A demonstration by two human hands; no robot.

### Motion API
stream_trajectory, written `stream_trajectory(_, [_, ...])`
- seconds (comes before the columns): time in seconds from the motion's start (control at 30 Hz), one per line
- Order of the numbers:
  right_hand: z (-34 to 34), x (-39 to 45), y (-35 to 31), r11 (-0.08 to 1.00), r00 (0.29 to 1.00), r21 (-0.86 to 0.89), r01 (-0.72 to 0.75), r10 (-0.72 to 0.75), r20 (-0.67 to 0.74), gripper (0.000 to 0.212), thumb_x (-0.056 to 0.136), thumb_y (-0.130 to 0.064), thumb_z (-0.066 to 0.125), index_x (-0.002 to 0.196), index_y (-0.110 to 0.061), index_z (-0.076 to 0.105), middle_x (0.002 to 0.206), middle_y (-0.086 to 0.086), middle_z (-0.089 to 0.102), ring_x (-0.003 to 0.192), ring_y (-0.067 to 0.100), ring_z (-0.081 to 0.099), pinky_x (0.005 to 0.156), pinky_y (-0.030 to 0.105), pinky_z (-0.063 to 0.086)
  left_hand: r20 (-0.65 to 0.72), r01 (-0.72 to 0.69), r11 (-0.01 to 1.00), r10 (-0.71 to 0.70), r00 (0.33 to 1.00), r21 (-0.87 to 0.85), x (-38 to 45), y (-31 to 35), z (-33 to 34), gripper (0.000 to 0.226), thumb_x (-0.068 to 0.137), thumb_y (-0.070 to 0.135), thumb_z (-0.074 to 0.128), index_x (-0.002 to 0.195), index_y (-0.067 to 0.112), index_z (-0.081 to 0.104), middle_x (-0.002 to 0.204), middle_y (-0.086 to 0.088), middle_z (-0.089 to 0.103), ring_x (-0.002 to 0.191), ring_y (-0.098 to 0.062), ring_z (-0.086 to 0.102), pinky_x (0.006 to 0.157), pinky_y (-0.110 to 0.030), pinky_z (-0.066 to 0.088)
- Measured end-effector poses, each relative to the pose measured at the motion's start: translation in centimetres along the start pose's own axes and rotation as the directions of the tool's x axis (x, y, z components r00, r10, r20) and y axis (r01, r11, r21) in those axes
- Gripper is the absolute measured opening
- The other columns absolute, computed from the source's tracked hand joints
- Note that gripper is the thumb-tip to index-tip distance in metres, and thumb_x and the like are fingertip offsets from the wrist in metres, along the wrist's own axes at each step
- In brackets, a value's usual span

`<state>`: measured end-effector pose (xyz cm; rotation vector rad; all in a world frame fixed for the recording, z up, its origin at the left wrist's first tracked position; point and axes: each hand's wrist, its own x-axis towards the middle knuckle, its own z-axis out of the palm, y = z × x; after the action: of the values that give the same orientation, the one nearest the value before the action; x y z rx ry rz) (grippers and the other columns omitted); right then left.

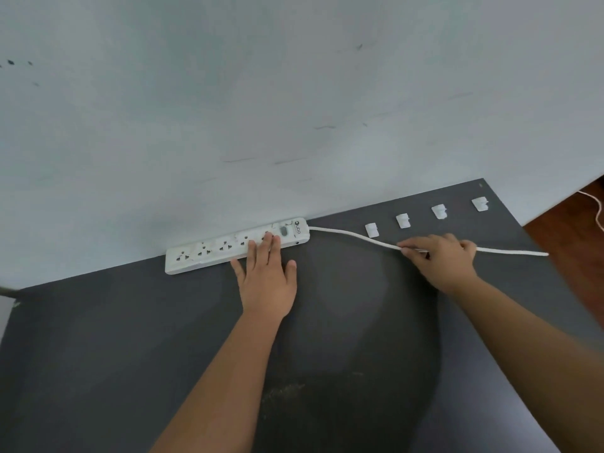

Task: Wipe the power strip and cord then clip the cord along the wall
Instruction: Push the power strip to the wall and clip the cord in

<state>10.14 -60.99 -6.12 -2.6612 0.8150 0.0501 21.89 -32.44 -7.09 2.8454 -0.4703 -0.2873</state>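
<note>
A white power strip [209,251] with several sockets lies on the dark grey table [130,338], pushed against the pale wall [261,109]. My left hand [266,276] rests flat on the table, fingers spread, fingertips on the strip's right part. A white cord [353,236] leaves the strip's right end and runs right across the table to its edge. My right hand [441,259] pinches this cord partway along. Several white cable clips [402,221] sit in a row on the table beyond the cord, near the wall. No cloth is in view.
The table's right edge [536,243] drops to a brown wooden floor [568,230], where a thin white cable [598,210] lies. A grey object [8,291] pokes in at the far left edge.
</note>
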Motion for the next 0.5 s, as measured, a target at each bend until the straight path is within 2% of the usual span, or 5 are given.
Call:
stream_trajectory(0.1, [0.5, 0.0, -0.5, 1.0, 0.999, -0.015, -0.016, 0.015, -0.052, 0.02, 0.094, -0.046, 0.049, 0.101, -0.048, 0.068, 0.093, -0.01, 0.066, 0.106, 0.019, 0.05, 0.093, 0.036, 0.02, -0.061, 0.051, 0.996, -0.055, 0.997, -0.071, 0.8, 3.0, -0.8, 0.059, 0.093, 0.041, 0.044, 0.146, 0.02, 0.032, 0.153, -0.002, 0.029, 0.145, -0.028, 0.017, 0.117, -0.052, 0.002])
stream_trajectory(0.23, [0.7, 0.3, -0.5, 1.0, 0.996, -0.012, -0.025, 0.024, -0.084, 0.02, 0.094, -0.045, 0.05, 0.1, -0.046, 0.069, 0.089, -0.009, 0.064, 0.104, 0.02, 0.05, 0.093, 0.036, 0.018, -0.192, -0.259, 0.964, 0.243, 0.951, -0.065, 2.9, 8.7, -1.5, 0.044, 0.09, 0.032, 0.053, 0.133, 0.023, 0.05, 0.134, -0.003, 0.043, 0.121, -0.028, 0.036, 0.106, -0.037, 0.033])
stream_trajectory(0.3, [0.7, 0.4, -0.6, 1.0, 0.996, -0.022, -0.02, 0.018, -0.087, 0.02, 0.094, -0.045, 0.05, 0.1, -0.045, 0.069, 0.087, -0.008, 0.062, 0.103, 0.02, 0.049, 0.092, 0.036, 0.017, -0.133, -0.327, 0.935, 0.309, 0.942, -0.138, 4.5, 11.4, -1.5, 0.036, 0.09, 0.028, 0.056, 0.127, 0.024, 0.057, 0.128, -0.002, 0.046, 0.116, -0.026, 0.04, 0.1, -0.034, 0.037])
stream_trajectory(0.37, [0.6, 0.5, -0.6, 0.999, 0.995, -0.036, -0.014, 0.01, -0.1, 0.02, 0.094, -0.044, 0.051, 0.1, -0.045, 0.069, 0.086, -0.007, 0.063, 0.102, 0.021, 0.05, 0.091, 0.036, 0.017, -0.003, -0.323, 0.923, 0.33, 0.944, -0.21, 6.0, 13.3, -1.0, 0.032, 0.09, 0.026, 0.057, 0.122, 0.022, 0.061, 0.121, -0.004, 0.05, 0.113, -0.026, 0.045, 0.097, -0.034, 0.04])
stream_trajectory(0.5, [0.4, 0.7, -0.6, 0.998, 0.993, -0.07, 0.009, -0.017, -0.117, 0.02, 0.093, -0.045, 0.051, 0.102, -0.045, 0.069, 0.087, -0.007, 0.064, 0.102, 0.022, 0.05, 0.09, 0.037, 0.018, 0.172, -0.339, 0.93, 0.361, 0.917, -0.146, 8.0, 15.0, -0.2, 0.025, 0.086, 0.028, 0.062, 0.11, 0.022, 0.067, 0.111, -0.006, 0.062, 0.104, -0.026, 0.059, 0.088, -0.037, 0.049])
